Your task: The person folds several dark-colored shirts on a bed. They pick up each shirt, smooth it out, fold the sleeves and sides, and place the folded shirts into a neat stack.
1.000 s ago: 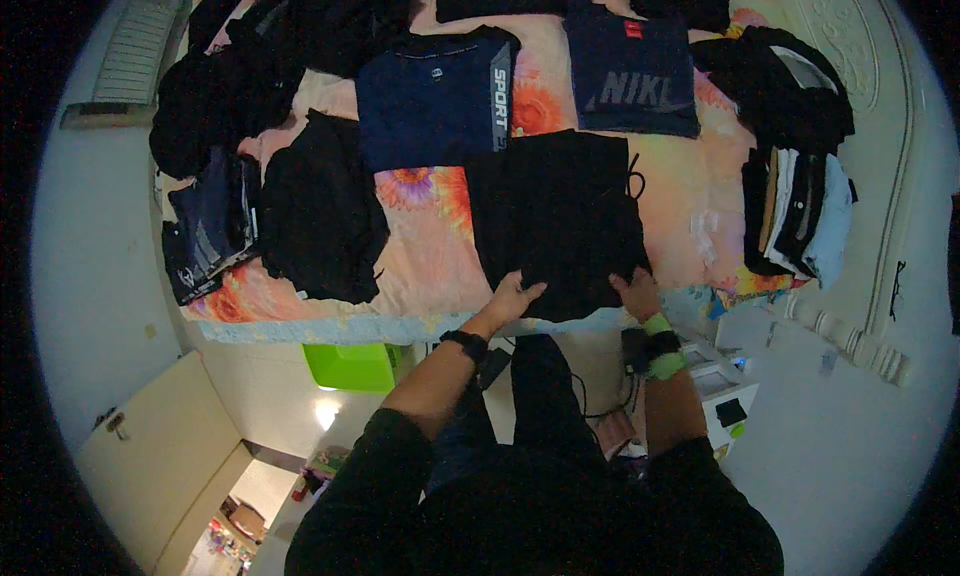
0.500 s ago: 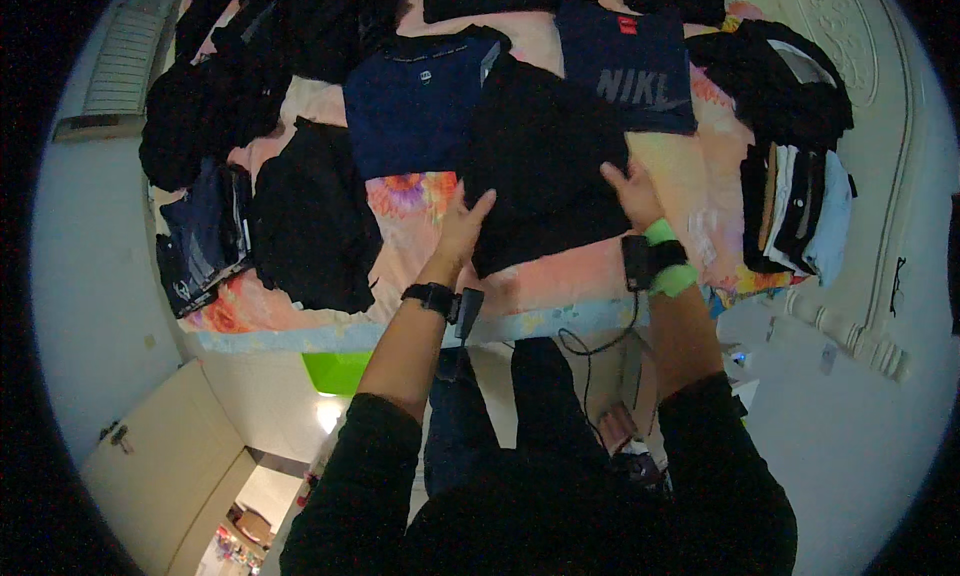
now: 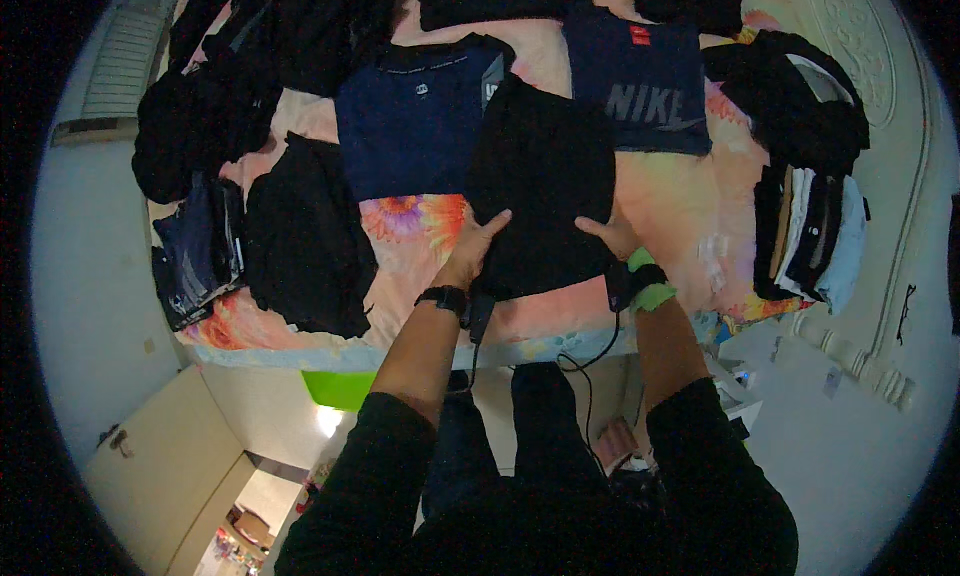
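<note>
A black folded garment (image 3: 543,186) lies at the near middle of the bed; its exact kind is too dark to tell. On its left edge rests my left hand (image 3: 482,244), thumb on top and fingers at the side, partly hidden beneath the cloth. My right hand (image 3: 612,238) grips the right edge the same way, thumb pointing inward. Behind the garment's upper left is a folded navy shirt (image 3: 405,126) with a small chest mark. Another navy shirt (image 3: 640,86), with grey lettering and a red neck label, lies beyond its upper right.
The bed (image 3: 410,321) has a peach floral sheet. A black garment (image 3: 308,236) and a folded stack (image 3: 198,251) lie left, beside a dark heap (image 3: 200,126). Folded clothes (image 3: 812,231) stand in a row at right, below a black pile (image 3: 790,86). Cables (image 3: 590,376) hang from my wrists.
Both hands have come closer together, the right one moving inward. The black garment now looks narrower and straighter, and sits slightly lower in view.
</note>
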Tool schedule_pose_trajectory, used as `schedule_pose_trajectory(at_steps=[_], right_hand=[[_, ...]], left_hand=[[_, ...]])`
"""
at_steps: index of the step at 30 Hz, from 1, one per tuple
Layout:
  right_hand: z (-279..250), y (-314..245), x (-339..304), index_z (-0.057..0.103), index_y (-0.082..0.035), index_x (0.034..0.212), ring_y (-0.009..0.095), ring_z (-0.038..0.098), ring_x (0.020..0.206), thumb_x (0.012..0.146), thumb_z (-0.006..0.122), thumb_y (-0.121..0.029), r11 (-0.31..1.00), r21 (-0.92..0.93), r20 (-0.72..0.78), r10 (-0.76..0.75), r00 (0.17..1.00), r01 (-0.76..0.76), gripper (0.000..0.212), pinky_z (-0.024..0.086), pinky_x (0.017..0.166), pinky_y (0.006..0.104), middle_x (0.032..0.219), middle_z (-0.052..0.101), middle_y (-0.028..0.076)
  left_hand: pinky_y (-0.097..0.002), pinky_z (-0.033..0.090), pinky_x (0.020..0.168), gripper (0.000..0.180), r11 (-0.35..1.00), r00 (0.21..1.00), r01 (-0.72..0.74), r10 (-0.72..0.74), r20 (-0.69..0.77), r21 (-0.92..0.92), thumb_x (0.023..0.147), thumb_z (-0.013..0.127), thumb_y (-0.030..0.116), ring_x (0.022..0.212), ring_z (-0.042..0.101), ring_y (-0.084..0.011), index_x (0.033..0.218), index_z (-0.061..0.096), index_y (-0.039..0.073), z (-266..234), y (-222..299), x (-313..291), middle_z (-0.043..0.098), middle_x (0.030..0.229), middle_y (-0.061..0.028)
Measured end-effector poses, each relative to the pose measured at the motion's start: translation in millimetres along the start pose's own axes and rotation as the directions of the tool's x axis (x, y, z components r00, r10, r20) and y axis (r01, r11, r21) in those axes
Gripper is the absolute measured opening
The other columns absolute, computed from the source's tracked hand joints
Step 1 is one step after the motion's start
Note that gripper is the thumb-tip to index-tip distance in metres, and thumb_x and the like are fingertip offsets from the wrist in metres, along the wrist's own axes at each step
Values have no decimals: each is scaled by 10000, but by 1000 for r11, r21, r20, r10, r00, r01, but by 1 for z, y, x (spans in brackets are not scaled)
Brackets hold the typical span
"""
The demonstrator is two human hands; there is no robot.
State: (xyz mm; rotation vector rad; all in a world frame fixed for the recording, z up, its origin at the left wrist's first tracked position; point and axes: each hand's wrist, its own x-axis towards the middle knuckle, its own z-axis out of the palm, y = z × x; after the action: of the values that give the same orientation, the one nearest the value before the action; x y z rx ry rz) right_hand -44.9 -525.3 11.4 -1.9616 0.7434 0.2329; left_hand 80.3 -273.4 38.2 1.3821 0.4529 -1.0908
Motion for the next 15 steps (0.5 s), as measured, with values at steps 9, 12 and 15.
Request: schedule_pose_trajectory(at_steps=[9, 12, 15], right_hand=[[-54, -31, -147, 431, -40, 1466, 276, 521, 1289, 724, 817, -152, 642, 571, 425, 302, 853, -512, 844, 424, 1091, 423, 1410, 542, 120], [-73, -49, -217, 501, -25, 1413, 268, 533, 1283, 716, 772, -54, 533, 773, 313, 153, 937, -345, 748, 430, 1088, 437, 1388, 573, 115], [-99, -47, -271, 435, -36, 1446, 277, 486, 1333, 827, 787, -254, 871, 403, 310, 161, 937, -283, 745, 413, 1110, 441, 1465, 496, 131]], left_hand=[[-366, 470, 1033, 664, 992, 940, -25, -18, 341, 122, 905, 731, 192, 1209, 568, -215, 1466, 418, 25, -16, 7, -102, 578, 1364, -84], [-363, 465, 1033, 585, 942, 955, -163, 75, 288, 293, 919, 706, 113, 1205, 558, -199, 1436, 453, 15, -31, 11, -152, 586, 1349, -77], [-343, 484, 989, 412, 830, 810, -492, 325, 488, 264, 917, 690, 69, 1151, 578, -188, 1312, 581, 24, -36, 7, -201, 625, 1280, -70]])
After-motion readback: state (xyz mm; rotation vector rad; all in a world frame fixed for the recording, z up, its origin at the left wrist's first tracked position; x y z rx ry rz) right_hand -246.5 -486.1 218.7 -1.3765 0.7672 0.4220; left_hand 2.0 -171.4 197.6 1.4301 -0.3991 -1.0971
